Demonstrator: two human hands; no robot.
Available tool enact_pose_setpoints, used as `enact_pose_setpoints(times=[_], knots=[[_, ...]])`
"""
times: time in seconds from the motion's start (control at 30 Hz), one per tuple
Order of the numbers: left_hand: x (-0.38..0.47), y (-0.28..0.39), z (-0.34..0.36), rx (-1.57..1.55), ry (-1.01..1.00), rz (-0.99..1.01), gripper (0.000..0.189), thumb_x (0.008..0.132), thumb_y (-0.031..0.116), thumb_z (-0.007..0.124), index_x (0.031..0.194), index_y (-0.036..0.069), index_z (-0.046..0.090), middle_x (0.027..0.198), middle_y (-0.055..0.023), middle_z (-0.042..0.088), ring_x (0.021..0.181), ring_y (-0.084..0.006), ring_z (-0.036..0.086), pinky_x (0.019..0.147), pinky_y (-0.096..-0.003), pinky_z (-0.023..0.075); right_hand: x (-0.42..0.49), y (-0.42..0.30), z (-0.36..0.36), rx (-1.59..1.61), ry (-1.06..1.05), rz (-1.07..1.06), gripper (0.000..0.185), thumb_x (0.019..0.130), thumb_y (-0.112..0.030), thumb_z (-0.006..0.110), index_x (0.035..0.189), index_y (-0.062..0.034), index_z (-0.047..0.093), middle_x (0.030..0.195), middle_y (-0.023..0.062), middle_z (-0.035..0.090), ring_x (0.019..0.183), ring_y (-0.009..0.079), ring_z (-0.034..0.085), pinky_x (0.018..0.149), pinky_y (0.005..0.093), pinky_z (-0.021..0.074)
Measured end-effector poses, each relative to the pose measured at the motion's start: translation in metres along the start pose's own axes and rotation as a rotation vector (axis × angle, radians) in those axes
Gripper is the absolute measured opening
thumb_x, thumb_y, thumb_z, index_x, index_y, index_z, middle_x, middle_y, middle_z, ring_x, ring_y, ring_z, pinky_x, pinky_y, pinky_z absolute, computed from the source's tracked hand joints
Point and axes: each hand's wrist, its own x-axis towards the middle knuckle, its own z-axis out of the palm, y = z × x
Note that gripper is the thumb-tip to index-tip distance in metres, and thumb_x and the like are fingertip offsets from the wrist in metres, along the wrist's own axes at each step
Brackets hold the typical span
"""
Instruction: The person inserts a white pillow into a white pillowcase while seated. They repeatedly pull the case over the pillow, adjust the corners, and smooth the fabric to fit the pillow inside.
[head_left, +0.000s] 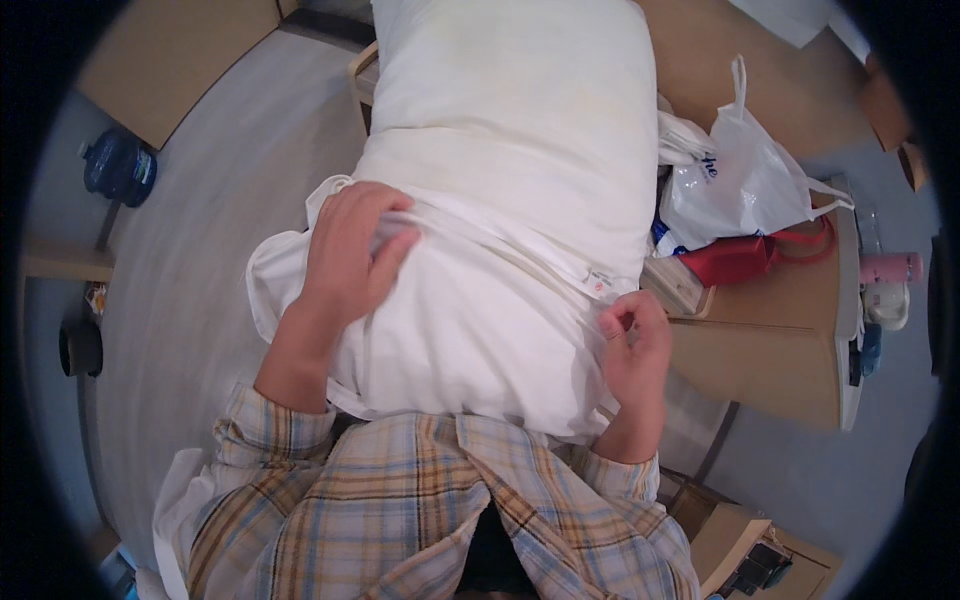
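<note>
A plump white pillow (510, 75) stretches away from my body, its near part inside a white pillowcase (465, 330). The pillowcase's edge crosses the pillow at a slant, bunched in folds, with a small printed care label near its right end. At the left side of that edge, my left hand (341, 251) has a fold of cloth between thumb and fingers. My right hand (637, 341) pinches the cloth near the label, at the pillow's right side. Loose cloth with rounded hems hangs out at the left. The pillow's near end lies against my plaid shirt (390, 510).
To the right, a white plastic bag (739, 180) and a red bag (731, 259) rest on a wooden surface (772, 300). A pink bottle (892, 268) lies beyond them. On the left floor stands a blue water jug (120, 166); a dark round container (81, 347) is nearer.
</note>
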Motion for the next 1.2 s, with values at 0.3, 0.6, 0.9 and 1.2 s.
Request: enact_pose_setpoints(times=[0.3, 0.6, 0.9, 1.2], knots=[[-0.014, 0.030, 0.004, 0.007, -0.160, 0.197, 0.020, 0.073, 0.015, 0.073, 0.090, 0.008, 0.066, 0.089, -0.0062, 0.059, 0.088, -0.0260, 0.056, 0.085, -0.0387, 0.0401, -0.009, 0.006, -0.041, -0.124, -0.384, -0.039, 0.016, 0.069, -0.006, 0.074, 0.078, -0.0030, 0.060, 0.076, 0.0082, 0.061, 0.070, 0.0243, 0.060, 0.063, 0.0330, 0.0461], [0.001, 0.040, 0.018, 0.047, -0.051, 0.256, 0.010, 0.077, 0.006, 0.066, 0.084, 0.006, 0.059, 0.082, -0.0066, 0.057, 0.081, -0.0261, 0.056, 0.079, -0.0363, 0.0403, -0.019, 0.033, -0.023, -0.206, -0.059, 0.043, 0.011, 0.068, -0.007, 0.069, 0.075, -0.0102, 0.062, 0.074, 0.0045, 0.063, 0.070, 0.0263, 0.059, 0.072, 0.0354, 0.0436], [0.011, 0.038, 0.032, 0.151, -0.163, 0.115, 0.006, 0.083, 0.006, 0.058, 0.086, 0.006, 0.053, 0.082, -0.0085, 0.058, 0.079, -0.0297, 0.058, 0.072, -0.0379, 0.0418, -0.004, 0.052, -0.015, -0.079, 0.246, -0.092, 0.012, 0.068, -0.005, 0.070, 0.074, -0.0087, 0.060, 0.076, 0.0027, 0.064, 0.070, 0.0227, 0.060, 0.070, 0.0327, 0.0441], [0.042, 0.028, 0.051, 0.189, -0.132, 0.018, 0.004, 0.089, 0.008, 0.056, 0.091, 0.006, 0.054, 0.085, -0.0091, 0.060, 0.076, -0.0342, 0.058, 0.067, -0.0417, 0.0454, -0.033, 0.060, -0.027, 0.297, -0.070, -0.044, 0.016, 0.071, -0.002, 0.074, 0.081, -0.0042, 0.062, 0.085, 0.0067, 0.062, 0.077, 0.0194, 0.059, 0.072, 0.0289, 0.0467]])
